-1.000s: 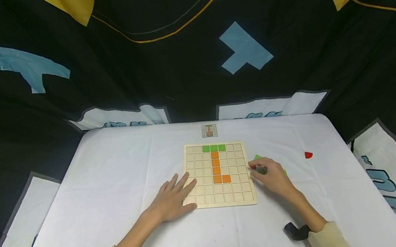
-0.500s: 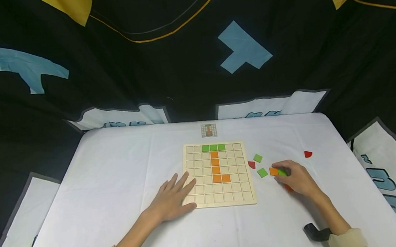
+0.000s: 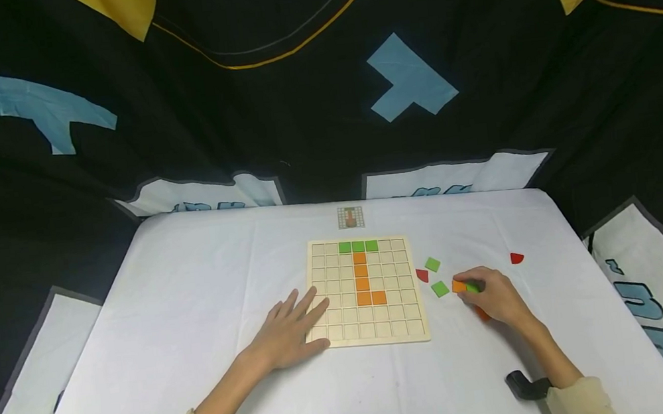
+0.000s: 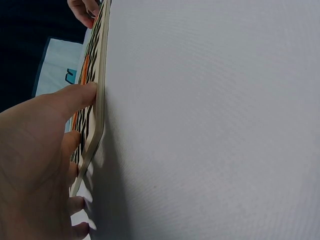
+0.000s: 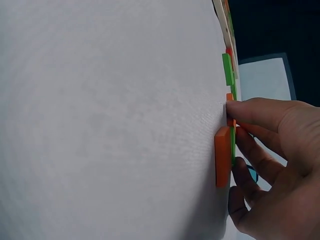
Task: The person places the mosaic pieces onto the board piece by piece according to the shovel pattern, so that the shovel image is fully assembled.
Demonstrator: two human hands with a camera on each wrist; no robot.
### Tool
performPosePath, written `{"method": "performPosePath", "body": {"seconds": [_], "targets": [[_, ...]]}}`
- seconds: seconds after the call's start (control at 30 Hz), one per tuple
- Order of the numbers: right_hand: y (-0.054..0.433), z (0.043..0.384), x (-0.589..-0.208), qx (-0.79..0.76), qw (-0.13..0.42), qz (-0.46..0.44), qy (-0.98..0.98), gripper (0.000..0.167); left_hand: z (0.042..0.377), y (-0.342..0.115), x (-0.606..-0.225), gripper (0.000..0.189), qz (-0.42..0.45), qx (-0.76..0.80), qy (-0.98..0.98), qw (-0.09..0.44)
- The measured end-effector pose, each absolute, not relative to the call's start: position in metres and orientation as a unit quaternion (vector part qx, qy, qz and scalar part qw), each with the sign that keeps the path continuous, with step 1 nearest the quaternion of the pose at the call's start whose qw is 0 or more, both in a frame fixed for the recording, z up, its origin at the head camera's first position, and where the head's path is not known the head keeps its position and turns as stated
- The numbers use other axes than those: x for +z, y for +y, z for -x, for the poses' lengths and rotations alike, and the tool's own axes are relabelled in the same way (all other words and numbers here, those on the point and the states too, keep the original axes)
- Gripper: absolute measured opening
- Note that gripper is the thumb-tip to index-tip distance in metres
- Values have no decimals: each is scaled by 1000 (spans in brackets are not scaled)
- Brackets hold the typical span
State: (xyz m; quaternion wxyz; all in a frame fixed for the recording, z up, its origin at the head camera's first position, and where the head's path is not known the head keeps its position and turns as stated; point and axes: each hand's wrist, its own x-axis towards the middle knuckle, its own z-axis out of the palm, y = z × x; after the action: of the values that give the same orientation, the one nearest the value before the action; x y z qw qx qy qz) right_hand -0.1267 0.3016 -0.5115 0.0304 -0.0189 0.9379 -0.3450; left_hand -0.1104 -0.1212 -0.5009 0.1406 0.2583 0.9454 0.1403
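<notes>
A wooden grid board [image 3: 403, 331] lies on the white table, with a row of green square tiles [image 3: 358, 247] at its top and orange square tiles [image 3: 361, 271] running down below them. My left hand [image 3: 287, 338] rests spread on the board's left edge; in the left wrist view its thumb [image 4: 80, 95] lies on the near edge. To the right of the board, my right hand [image 3: 496, 294] pinches an orange tile [image 3: 458, 286] between thumb and fingers. A green tile [image 3: 472, 287] shows partly under those fingers, and another orange tile [image 5: 221, 157] lies closer to the wrist.
Two loose green tiles [image 3: 439, 288] and a red piece [image 3: 422, 275] lie by the board's right edge. Farther right is a second red piece with a rounded side [image 3: 517, 258]. A small printed pattern card [image 3: 350, 218] sits behind the board.
My right hand has moved rightward from the board's edge to the orange tile, uncovering the red piece and green tiles. The left hand stays in place on the board.
</notes>
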Motion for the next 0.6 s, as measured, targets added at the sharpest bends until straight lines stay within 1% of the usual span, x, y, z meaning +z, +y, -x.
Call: {"method": "performPosePath", "body": {"seconds": [0.33, 0.6], "targets": [[295, 126, -507, -352, 6, 26, 936, 31, 111, -121, -499, 72, -257, 140, 946, 144], [270, 129, -497, -369, -12, 50, 928, 30, 111, -121, -500, 72, -254, 138, 946, 144]]}}
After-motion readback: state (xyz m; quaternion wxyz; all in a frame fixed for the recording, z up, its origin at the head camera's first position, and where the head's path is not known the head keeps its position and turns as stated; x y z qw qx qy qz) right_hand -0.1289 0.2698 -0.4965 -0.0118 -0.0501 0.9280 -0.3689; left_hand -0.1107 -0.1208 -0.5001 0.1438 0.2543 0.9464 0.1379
